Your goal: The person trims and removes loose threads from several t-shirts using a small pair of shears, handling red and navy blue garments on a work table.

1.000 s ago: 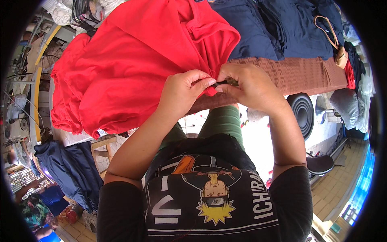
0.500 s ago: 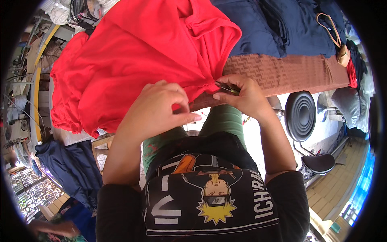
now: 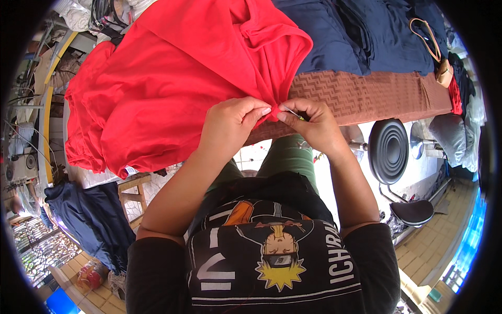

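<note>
A large red garment (image 3: 172, 63) lies bunched over the table, its gathered edge hanging at the near side in front of me. My left hand (image 3: 227, 123) pinches that edge between thumb and forefinger. Just to the right, my right hand (image 3: 314, 123) is closed around small thread snips (image 3: 293, 112); mostly the thin metal tip and a yellow-green bit show, the rest lying inside the fingers. Its fingertips are right beside the pinched red cloth. Whether they also grip the cloth or a thread is too small to tell.
A brown patterned cloth (image 3: 366, 97) covers the table. Dark navy fabric (image 3: 334, 36) is piled at the far right, near a tan strap (image 3: 431, 39). A round black stool seat (image 3: 388, 150) stands right of my legs. Navy cloth (image 3: 91, 217) hangs at lower left by a wooden frame (image 3: 135, 194).
My left hand has moved right to the garment's edge and closed on it. The right hand keeps the snips, turned slightly. At lower left, a person's arm has gone from view.
</note>
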The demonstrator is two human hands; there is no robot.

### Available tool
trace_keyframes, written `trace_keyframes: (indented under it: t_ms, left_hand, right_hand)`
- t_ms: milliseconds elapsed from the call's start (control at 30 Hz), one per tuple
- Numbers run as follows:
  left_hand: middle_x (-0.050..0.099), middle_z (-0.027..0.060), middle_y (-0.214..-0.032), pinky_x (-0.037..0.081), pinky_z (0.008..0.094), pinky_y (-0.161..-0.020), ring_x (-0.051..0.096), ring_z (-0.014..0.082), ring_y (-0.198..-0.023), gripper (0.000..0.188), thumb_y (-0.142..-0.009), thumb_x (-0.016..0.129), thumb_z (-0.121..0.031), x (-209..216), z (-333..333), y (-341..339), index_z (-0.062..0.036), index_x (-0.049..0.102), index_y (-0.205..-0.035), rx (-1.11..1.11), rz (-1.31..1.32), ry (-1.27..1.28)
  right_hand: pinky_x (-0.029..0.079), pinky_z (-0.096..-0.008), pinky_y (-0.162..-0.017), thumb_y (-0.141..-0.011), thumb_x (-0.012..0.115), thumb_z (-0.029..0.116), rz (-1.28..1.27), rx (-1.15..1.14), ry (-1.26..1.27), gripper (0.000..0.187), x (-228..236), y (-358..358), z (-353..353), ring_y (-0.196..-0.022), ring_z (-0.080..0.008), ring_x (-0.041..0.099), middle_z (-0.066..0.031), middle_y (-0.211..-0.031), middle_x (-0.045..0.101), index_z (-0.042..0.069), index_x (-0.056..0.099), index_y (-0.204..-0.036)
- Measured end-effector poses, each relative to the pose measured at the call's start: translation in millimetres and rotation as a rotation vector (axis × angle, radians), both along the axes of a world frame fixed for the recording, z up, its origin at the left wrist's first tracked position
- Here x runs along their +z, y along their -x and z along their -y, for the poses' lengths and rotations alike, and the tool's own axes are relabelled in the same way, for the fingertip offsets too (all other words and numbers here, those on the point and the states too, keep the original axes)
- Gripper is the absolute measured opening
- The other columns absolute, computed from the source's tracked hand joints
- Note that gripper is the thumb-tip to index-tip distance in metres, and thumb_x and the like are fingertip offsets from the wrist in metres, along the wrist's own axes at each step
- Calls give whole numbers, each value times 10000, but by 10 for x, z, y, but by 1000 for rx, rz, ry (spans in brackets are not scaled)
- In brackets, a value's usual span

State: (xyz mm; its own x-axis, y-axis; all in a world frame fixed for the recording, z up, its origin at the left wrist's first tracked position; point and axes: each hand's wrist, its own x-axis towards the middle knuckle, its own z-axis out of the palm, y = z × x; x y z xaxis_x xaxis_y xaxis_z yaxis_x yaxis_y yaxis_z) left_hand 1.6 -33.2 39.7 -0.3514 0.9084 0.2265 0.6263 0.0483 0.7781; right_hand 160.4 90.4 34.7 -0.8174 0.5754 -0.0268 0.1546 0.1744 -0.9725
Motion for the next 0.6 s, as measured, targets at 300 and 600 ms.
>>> trace_keyframes:
  t_ms: [300,600]
  left_hand:
    - [716,99,-852,526,277,-709,693,158,-790,129,-889,667,-119,140,-96,37,-14,673,-963,-53,32,29]
    - [727,87,-884,525,262,-729,697,129,-822,148,-900,660,-135,182,-97,85,-15,678,-985,-45,166,119]
  right_hand:
    - [464,-286,-647,-832,741,199,191,29,-217,240,192,-55,-71,-675,-133,567,-59,-741,626,14,669,-967]
    - [475,-418,-655,-805,708,194,118,153,-637,195,567,-15,-195,-756,-339,628,-123,-820,641,50,610,-892]
